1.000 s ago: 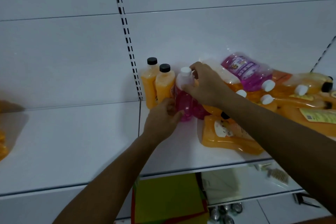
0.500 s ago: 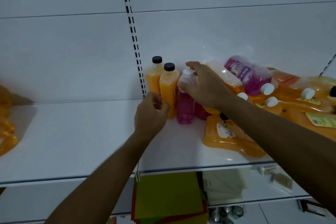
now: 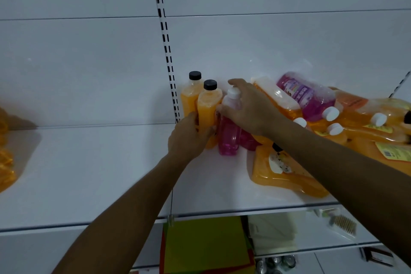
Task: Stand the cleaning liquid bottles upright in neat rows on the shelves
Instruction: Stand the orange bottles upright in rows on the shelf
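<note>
Since half a sec ago, left hand [image 3: 189,138] has gone from in front of the orange bottle to wrapping round it; right hand [image 3: 251,109] hasn't left the pink bottle.

Head view: L hand grips the front orange bottle [image 3: 208,111] low on its body, fingers curled round its left side, thumb near the base. That bottle stands upright w/ black cap, touching a second upright orange bottle [image 3: 189,98] just behind-left, both at the back of the white shelf [image 3: 100,173] beside the slotted upright rail [image 3: 165,42]. R hand holds the pink bottle [image 3: 229,138] around the neck and shoulder, fingers draped over its white cap; bottle upright, touching the front orange one on its right. Another pink bottle sits just behind it, mostly hidden by the wrist.

Further right, a heap of bottles [image 3: 355,122] lies on its side: orange ones w/ white caps, one purple-pink labelled bottle [image 3: 309,95] on top, one flat orange bottle [image 3: 284,173] nearer the shelf edge. More orange packs [image 3: 5,162] at far left of shelf. Below: green sheet [image 3: 204,244], a brush [image 3: 343,224].
</note>
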